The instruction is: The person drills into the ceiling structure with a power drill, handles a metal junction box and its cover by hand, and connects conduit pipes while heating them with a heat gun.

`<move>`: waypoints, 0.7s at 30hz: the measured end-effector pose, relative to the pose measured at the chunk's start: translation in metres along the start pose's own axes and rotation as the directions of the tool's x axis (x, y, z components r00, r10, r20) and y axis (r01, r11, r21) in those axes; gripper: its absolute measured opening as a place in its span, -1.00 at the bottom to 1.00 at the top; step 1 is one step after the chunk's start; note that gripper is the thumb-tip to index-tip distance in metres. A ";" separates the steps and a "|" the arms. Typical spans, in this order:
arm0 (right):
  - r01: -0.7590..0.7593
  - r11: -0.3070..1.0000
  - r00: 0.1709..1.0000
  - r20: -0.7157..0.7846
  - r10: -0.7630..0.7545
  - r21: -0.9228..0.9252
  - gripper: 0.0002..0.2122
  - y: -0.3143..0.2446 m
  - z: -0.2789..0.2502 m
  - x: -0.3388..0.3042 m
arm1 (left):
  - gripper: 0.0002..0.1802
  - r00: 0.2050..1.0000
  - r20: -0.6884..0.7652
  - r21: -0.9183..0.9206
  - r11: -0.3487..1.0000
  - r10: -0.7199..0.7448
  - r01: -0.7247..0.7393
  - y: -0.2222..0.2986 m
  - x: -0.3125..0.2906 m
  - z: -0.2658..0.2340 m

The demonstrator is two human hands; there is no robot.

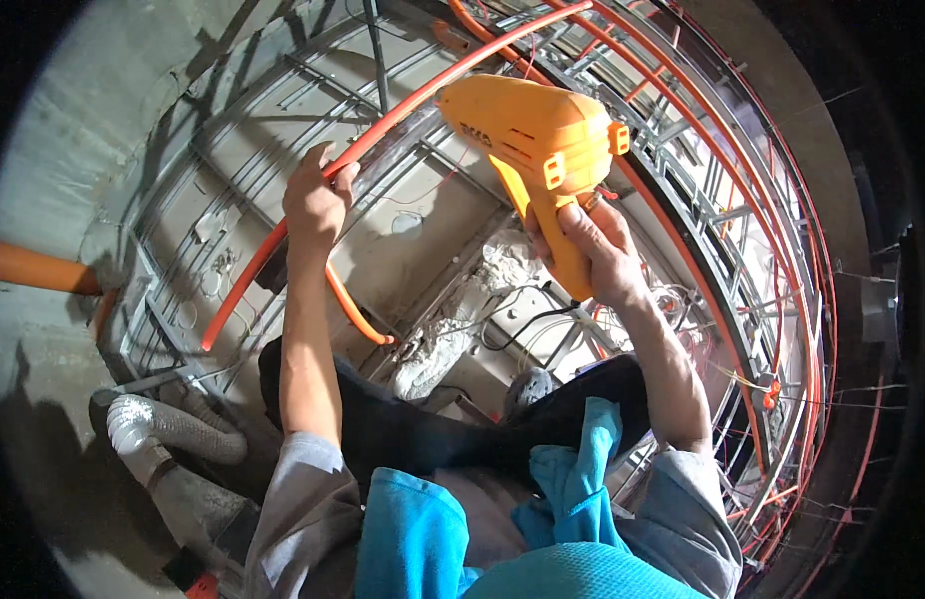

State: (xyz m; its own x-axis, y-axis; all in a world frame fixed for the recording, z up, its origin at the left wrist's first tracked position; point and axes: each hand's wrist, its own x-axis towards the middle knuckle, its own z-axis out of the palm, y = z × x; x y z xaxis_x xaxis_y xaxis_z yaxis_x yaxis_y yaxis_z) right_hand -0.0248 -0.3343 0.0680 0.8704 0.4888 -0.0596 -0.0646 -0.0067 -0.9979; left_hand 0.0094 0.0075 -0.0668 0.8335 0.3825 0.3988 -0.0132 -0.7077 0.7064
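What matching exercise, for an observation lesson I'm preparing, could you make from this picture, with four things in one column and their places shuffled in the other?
Things
1. pistol-shaped tool
2. long orange pipe
3. silver hose
4. blue cloth

Places
A. at the lower left of the picture, outside the person's left arm
B. gripped in the left hand
C. at the bottom edge, between the grey sleeves
D. held up by its handle in the right hand

Pairs: 1-D, 2-B, 3-A, 4-C
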 end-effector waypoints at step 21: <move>-0.046 0.971 0.964 -0.266 -0.019 -0.233 -0.84 0.034 -0.041 0.025 | -0.70 0.971 0.213 0.143 0.987 -0.104 0.074 0.031 -0.016 -0.069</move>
State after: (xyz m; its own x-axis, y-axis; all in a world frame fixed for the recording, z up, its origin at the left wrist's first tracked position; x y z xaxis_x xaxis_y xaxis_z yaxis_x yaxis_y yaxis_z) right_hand 0.0147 -0.3586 0.0310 0.9700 0.2388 -0.0458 0.0113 -0.2323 -0.9726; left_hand -0.0422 0.0210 -0.0110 0.9289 0.3184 0.1892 0.1278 -0.7549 0.6433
